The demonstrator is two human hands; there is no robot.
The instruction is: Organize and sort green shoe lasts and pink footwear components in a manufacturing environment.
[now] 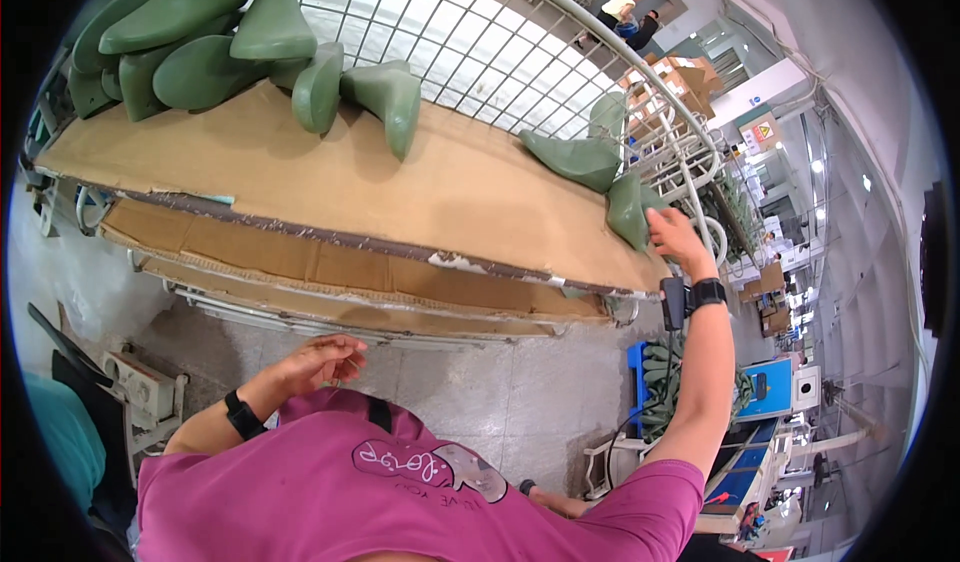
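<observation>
Green shoe lasts stand and lie on the cardboard-covered top shelf (330, 187) of a wire rack. At its right end my right hand (680, 239) reaches to a green shoe last (628, 212), fingers apart at its right edge. Whether they touch it I cannot tell. Just behind lies another green last (575, 159). Low in front of my body, below the shelves, my left hand (325, 362) hangs with loosely bent fingers and nothing visible in it. Both wrists wear black bands.
Several more lasts (205, 67) crowd the shelf's far left. White wire mesh (470, 47) rises along the back. A lower cardboard shelf (330, 267) runs beneath. On the floor at right, a blue crate (638, 372) holds many lasts. Two people (625, 17) are far off.
</observation>
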